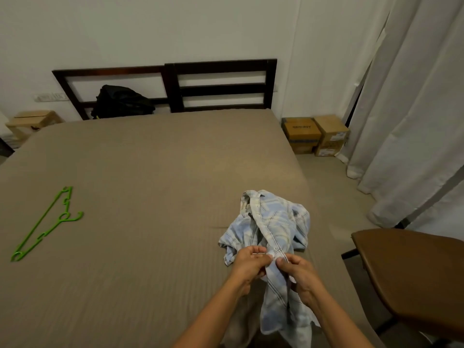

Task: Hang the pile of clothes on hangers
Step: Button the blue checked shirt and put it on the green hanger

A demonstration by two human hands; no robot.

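A light blue and white plaid shirt (273, 222) lies crumpled on the tan bed (140, 187) near its right edge, with one end hanging off the near edge. My left hand (247, 263) and my right hand (300, 271) both pinch the shirt's buttoned front strip, fingertips nearly touching. A bright green plastic hanger (46, 223) lies flat on the bed far to the left, well apart from the shirt and my hands.
A black backpack (120, 101) leans on the dark wooden headboard (221, 84). Cardboard boxes (316, 135) stand on the floor right of the bed, beside white curtains (411, 116). A brown chair seat (414, 275) is close at the right. A small wooden stool (30, 121) stands far left.
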